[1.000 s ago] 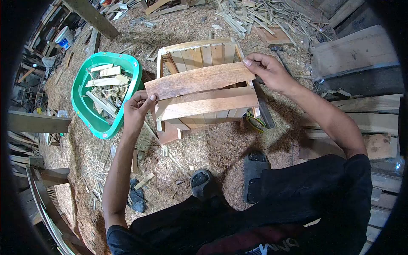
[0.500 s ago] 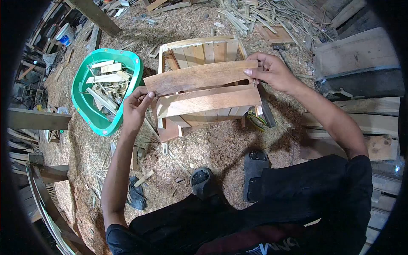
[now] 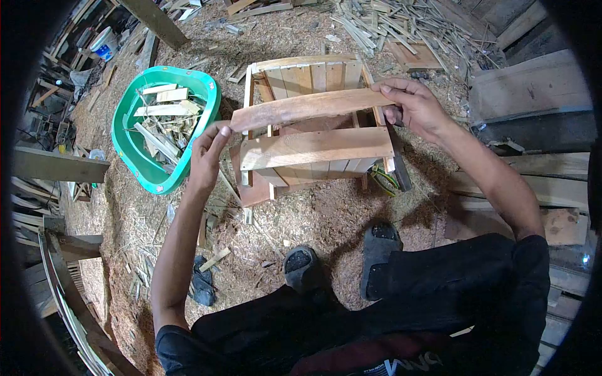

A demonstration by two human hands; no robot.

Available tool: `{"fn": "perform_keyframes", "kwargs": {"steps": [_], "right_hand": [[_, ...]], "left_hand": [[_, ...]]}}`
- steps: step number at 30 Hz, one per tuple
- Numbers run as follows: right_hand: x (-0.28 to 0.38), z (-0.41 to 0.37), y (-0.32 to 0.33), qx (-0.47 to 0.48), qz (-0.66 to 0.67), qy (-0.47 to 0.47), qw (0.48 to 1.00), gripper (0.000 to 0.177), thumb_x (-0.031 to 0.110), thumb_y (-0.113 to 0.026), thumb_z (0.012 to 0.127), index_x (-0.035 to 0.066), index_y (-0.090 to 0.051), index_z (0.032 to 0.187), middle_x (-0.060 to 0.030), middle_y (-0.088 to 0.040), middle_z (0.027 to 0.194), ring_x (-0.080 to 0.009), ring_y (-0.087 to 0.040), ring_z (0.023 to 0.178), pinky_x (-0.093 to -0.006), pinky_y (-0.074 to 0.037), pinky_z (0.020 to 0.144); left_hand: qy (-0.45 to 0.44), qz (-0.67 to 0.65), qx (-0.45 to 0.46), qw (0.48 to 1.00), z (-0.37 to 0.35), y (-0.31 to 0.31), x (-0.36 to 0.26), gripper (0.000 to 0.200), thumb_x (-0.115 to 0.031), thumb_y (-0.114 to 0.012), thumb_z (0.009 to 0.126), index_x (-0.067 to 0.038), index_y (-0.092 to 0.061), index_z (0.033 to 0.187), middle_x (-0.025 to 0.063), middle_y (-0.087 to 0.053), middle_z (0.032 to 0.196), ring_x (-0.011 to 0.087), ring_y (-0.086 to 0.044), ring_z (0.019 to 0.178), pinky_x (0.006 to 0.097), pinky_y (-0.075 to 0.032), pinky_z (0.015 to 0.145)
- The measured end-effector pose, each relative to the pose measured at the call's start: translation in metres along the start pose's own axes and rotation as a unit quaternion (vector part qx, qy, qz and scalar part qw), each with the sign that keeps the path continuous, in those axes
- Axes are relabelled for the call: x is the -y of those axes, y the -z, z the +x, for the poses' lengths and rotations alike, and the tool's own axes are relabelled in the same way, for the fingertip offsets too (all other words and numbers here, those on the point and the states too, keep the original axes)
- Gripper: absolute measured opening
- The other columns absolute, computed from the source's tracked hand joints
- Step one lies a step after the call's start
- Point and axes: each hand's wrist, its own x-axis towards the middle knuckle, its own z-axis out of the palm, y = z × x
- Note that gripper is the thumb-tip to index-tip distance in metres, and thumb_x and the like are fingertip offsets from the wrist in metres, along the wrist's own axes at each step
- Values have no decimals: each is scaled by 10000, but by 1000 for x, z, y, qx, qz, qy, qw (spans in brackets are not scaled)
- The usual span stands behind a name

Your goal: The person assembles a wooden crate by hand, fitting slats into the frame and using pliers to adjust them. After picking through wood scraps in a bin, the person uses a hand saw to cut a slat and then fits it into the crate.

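A slightly curved wooden board (image 3: 307, 108) is held by its two ends above a slatted wooden frame (image 3: 316, 145). My left hand (image 3: 207, 153) pinches the board's left end between thumb and fingers. At the other end, my right hand (image 3: 419, 108) grips it, with the thumb on the near side. The frame stands on the ground, with upright slats at its far side and a second board fixed across its near side. The held board hangs over the gap between them, tilted so that its face looks narrow.
A green tub (image 3: 214, 94) of wood scraps stands left of the frame. Thin offcuts (image 3: 376, 28) lie at the back. Planks (image 3: 533, 84) are stacked at the right. Sawdust covers the ground, and a dark sandal (image 3: 202, 282) lies at the lower left.
The board has turned in my hands, so less of its face shows, and its left end is a little farther from the near crosspiece. The whole view has shifted slightly.
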Motion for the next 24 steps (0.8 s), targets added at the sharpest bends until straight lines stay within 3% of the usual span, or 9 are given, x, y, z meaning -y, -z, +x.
{"fn": "perform_keyframes", "kwargs": {"steps": [3,4,7,8,12,15,18,21,24], "right_hand": [[-2,6,10,26,43,-8,999,283,177,-590,969,-50,-617,1136,-67,-640,886,-98,-608,697,-255,-533,614],[-3,6,11,23,49,-23,998,292,206,-590,971,-44,-616,1120,-63,-638,872,-96,-611,694,-253,-531,609],[0,0,4,7,74,-67,995,326,290,-589,974,-23,-610,1064,-51,-634,827,-90,-610,674,-247,-526,601],[7,-8,-3,0,87,-82,993,336,317,-588,973,-12,-606,1040,-47,-633,811,-89,-602,660,-244,-523,603],[10,-13,-17,16,2,-61,998,368,402,-592,962,34,-586,980,-28,-615,750,-89,-570,613,-242,-510,613],[-5,-3,-5,26,-44,-45,998,383,420,-585,961,39,-593,1006,-21,-597,737,-94,-567,615,-251,-508,619],[-10,-1,-1,15,-119,-36,992,338,370,-587,970,36,-593,1028,-13,-585,736,-102,-590,645,-260,-507,613],[-6,-6,-10,-26,-7,-14,1000,290,296,-604,970,18,-591,1050,-14,-590,743,-101,-592,653,-261,-509,617],[-8,-4,-8,-44,-6,8,999,272,249,-615,965,3,-587,1076,-26,-599,782,-98,-596,656,-258,-510,610]], "left_hand": [[-95,29,-106,989,-2,-24,-17,377,-275,-496,1011,2,-553,1259,69,-640,1111,148,-594,1024,323,-441,940],[-118,36,-96,988,-4,-29,-26,391,-310,-482,1022,-9,-569,1257,70,-648,1115,146,-587,1074,314,-452,930],[-132,60,-35,989,-4,-14,-10,317,-238,-488,1031,27,-638,1119,53,-652,1004,116,-566,953,271,-438,863],[-112,24,-58,992,-1,-11,0,335,-253,-464,1044,19,-659,1034,25,-640,897,85,-545,816,251,-441,746],[-28,12,-101,994,1,-7,-10,390,-328,-499,1028,-14,-652,855,-26,-591,737,43,-480,660,240,-392,603],[-9,38,-83,996,4,-1,-7,405,-344,-499,1025,-13,-666,862,-14,-606,747,52,-503,671,240,-413,622],[4,-44,-107,993,2,-14,-9,389,-345,-488,1027,-12,-667,937,6,-645,805,69,-566,713,244,-465,671],[38,-101,-67,992,-2,-21,-15,388,-349,-471,1030,-5,-650,1022,25,-671,876,89,-617,777,262,-508,737],[31,-72,-57,995,-1,-26,-15,268,-246,-551,1000,2,-634,1062,42,-679,913,95,-633,789,259,-520,727]]}}
